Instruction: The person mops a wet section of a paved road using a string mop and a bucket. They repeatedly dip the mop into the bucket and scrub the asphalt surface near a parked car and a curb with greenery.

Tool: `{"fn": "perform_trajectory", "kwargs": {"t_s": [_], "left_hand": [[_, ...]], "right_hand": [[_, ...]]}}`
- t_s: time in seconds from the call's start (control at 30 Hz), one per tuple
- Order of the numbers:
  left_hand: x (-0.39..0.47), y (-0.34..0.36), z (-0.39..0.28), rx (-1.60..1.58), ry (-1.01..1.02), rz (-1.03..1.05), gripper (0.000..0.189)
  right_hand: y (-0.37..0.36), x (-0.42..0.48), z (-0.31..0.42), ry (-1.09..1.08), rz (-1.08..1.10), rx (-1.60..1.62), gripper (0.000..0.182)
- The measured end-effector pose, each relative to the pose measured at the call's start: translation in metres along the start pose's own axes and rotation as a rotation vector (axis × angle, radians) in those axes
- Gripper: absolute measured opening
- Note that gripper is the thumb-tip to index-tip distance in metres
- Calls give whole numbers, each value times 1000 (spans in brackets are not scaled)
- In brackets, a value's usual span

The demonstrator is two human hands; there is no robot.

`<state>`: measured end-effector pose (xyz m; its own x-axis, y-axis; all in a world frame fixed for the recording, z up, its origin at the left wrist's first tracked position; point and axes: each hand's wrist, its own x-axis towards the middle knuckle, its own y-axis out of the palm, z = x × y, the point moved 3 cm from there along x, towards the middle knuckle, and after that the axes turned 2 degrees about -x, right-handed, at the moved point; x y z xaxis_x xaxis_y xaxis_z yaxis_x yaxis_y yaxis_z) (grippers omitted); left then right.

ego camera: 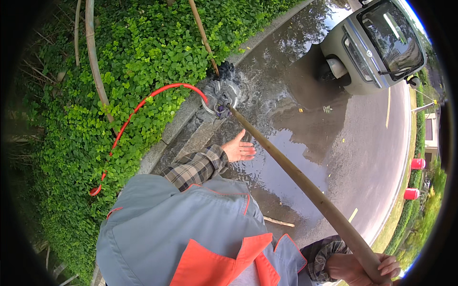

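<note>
My right hand grips the upper end of a long wooden pole. At the pole's far end, a mop-like head of grey strands, with some purple material, sits in churned water by the stone kerb. My left hand is held out over the wet road, fingers spread, below the pole and not touching it. A red hose arcs over the hedge and ends at the mop head. Just beyond, a second wooden pole leans down to a dark, wet bundle, partly hidden by splashing water.
A leafy green hedge with bamboo poles borders the kerb on the left. Puddled water covers the road nearby. A grey vehicle stands ahead on the right. A short stick lies on the ground near me.
</note>
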<state>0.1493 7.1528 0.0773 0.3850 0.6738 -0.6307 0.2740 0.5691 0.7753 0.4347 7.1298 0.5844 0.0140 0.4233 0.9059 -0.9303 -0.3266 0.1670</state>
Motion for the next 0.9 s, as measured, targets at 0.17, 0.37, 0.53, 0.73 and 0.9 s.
{"fn": "perform_trajectory", "kwargs": {"t_s": [0.17,0.37,0.53,0.73,0.9], "left_hand": [[128,2,8,-687,106,234,26],[165,-49,70,-263,77,-389,33],[151,-99,188,111,-86,-583,25],[30,-91,230,236,-94,-750,25],[-16,-49,240,201,-58,-696,25]], "right_hand": [[-12,-21,54,63,-64,-1597,21],[-85,-81,94,999,1064,-2395,36],[-215,-365,356,1063,1328,-2414,25],[-255,-528,473,1783,831,-2165,42],[-295,-570,474,1899,306,-2102,66]]}}
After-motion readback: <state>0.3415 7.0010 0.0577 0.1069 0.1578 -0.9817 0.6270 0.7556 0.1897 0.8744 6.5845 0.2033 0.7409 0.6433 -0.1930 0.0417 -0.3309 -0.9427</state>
